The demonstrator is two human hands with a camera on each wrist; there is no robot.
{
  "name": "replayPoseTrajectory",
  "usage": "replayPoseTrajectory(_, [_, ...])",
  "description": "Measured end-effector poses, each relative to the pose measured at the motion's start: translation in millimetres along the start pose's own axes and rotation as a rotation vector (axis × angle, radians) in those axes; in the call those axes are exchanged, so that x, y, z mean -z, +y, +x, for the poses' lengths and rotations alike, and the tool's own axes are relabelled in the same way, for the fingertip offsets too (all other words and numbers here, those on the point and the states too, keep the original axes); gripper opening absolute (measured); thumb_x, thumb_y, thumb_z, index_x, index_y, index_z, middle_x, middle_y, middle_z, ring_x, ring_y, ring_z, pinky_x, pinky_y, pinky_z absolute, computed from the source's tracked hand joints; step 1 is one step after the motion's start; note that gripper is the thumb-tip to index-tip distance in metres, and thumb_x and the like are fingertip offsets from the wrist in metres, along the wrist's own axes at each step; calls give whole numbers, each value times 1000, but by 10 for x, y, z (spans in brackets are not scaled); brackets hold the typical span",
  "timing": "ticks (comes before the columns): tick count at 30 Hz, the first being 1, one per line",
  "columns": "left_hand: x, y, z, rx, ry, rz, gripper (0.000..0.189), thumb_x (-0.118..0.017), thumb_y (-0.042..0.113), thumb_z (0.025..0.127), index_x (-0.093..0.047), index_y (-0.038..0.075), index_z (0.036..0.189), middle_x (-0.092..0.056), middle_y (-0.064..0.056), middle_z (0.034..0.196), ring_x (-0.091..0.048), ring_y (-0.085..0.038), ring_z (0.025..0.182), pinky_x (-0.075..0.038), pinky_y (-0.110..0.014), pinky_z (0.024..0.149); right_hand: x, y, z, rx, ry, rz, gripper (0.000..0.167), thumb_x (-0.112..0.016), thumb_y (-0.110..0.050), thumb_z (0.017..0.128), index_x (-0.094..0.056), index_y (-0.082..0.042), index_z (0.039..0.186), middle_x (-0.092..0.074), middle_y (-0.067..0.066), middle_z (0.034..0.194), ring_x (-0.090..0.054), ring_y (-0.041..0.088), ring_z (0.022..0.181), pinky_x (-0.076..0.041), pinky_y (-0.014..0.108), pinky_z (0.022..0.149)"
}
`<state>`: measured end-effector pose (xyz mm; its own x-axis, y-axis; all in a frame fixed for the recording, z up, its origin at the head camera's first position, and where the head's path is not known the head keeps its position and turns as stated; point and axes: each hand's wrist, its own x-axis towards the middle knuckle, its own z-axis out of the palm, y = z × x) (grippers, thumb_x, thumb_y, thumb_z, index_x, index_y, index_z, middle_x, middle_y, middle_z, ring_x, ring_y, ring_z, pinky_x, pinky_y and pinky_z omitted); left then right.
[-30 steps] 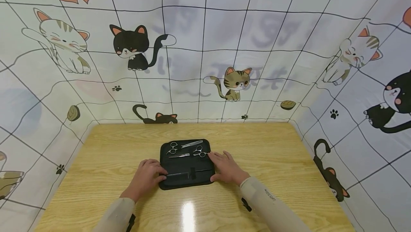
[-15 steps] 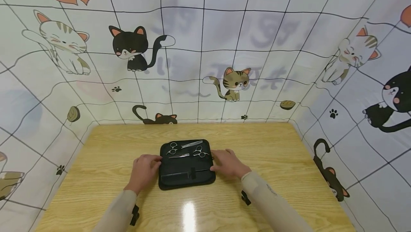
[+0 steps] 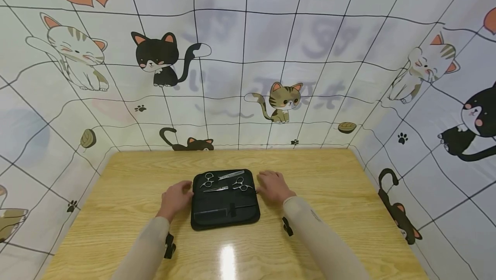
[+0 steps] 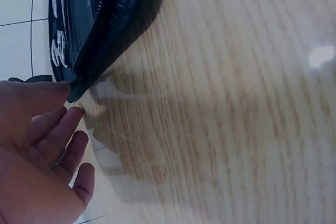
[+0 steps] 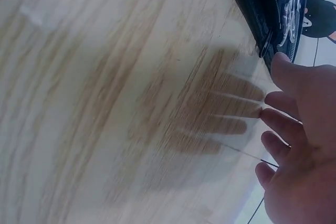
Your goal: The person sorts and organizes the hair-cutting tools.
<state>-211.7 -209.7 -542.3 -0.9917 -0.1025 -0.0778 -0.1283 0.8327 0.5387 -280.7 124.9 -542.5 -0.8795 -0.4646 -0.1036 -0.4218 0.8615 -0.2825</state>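
A black zip case (image 3: pixel 209 199) lies unfolded on the table, its inner side up. Two pairs of silver scissors, one upper (image 3: pixel 231 175) and one lower (image 3: pixel 217 189), sit in its far half; a dark comb-like piece (image 3: pixel 211 214) is in the near pocket. At the case's left edge is my left hand (image 3: pixel 176 199), thumb against the rim and the other fingers loosely bent in the left wrist view. My right hand (image 3: pixel 273 186) is at the right edge, its thumb (image 5: pixel 283 66) by the rim near the zip pull, the remaining fingers loose.
The light wooden table (image 3: pixel 310 172) extends around the case on every side. Behind it and along both sides hangs a white cloth (image 3: pixel 224 77) printed with cats and grid lines. A bright reflection shines on the table's near part.
My left hand has slid from the case's lower left up along its left edge. My right hand has shifted farther up the right edge. The case has hardly moved.
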Motion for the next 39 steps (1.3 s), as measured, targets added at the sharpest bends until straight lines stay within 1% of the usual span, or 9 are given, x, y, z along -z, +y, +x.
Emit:
replayPoseTrajectory(5, [5, 24, 46, 49, -18, -44, 43, -62, 13, 90, -59, 2, 132, -66, -15, 126, -53, -42, 125, -35, -65, 98, -9, -24, 58, 1, -28, -8, 54, -60, -34, 96, -51, -6, 141, -46, 12, 150, -35, 33, 144, -26, 54, 115])
replayPoseTrajectory(10, [7, 62, 78, 54, -36, -75, 44, -63, 7, 87, -60, 1, 130, -67, -16, 124, -53, -43, 125, -35, -65, 102, -4, -77, 111, 2, -59, -17, 57, -63, -35, 95, -49, -7, 143, -43, 12, 152, -32, 33, 146, -24, 55, 116])
replayPoseTrajectory(13, [-5, 68, 92, 70, -43, -94, 44, -60, 5, 87, -60, 2, 131, -67, -16, 125, -51, -42, 128, -34, -64, 104, 8, -109, 131, -4, -76, -10, 58, -65, -33, 94, -49, -7, 143, -42, 11, 153, -31, 32, 147, -24, 56, 116])
replayPoseTrajectory(17, [-28, 44, 99, 90, -40, -126, 47, -54, 1, 85, -59, 3, 132, -67, -15, 124, -50, -42, 129, -32, -64, 105, 19, -132, 145, -20, -78, 26, 58, -68, -30, 92, -50, -7, 142, -43, 11, 152, -31, 32, 146, -24, 58, 115])
replayPoseTrajectory(22, [-49, 19, 103, 74, -21, -139, 51, -58, -1, 81, -59, 2, 132, -69, -14, 122, -52, -41, 126, -33, -63, 102, -1, -120, 174, -46, -56, 101, 60, -73, -26, 88, -51, -8, 141, -46, 9, 151, -32, 32, 146, -25, 60, 113])
replayPoseTrajectory(27, [-51, 24, 101, 71, -13, -151, 52, -61, -1, 79, -59, 0, 131, -69, -14, 121, -53, -42, 125, -33, -63, 100, -13, -113, 217, -72, -69, 92, 64, -75, -27, 86, -50, -10, 142, -45, 7, 152, -31, 31, 147, -24, 59, 114])
replayPoseTrajectory(30, [-63, 19, 105, 84, -17, -168, 52, -61, -1, 80, -58, 0, 132, -69, -14, 121, -51, -41, 127, -31, -64, 104, 5, -126, 230, -92, -86, 95, 66, -76, -26, 85, -49, -9, 143, -43, 8, 153, -29, 31, 147, -24, 59, 114])
replayPoseTrajectory(34, [-80, 7, 118, 94, -20, -188, 53, -62, -2, 80, -57, 0, 133, -68, -15, 123, -49, -41, 130, -27, -65, 108, 18, -137, 242, -97, -97, 116, 67, -77, -23, 84, -48, -8, 144, -42, 8, 153, -29, 30, 148, -24, 58, 114])
replayPoseTrajectory(39, [-72, 11, 120, 83, -14, -177, 55, -63, -2, 77, -58, -1, 132, -68, -16, 122, -48, -42, 131, -27, -65, 107, 3, -119, 241, -88, -67, 171, 69, -79, -19, 82, -48, -8, 143, -43, 9, 153, -30, 31, 147, -23, 58, 113])
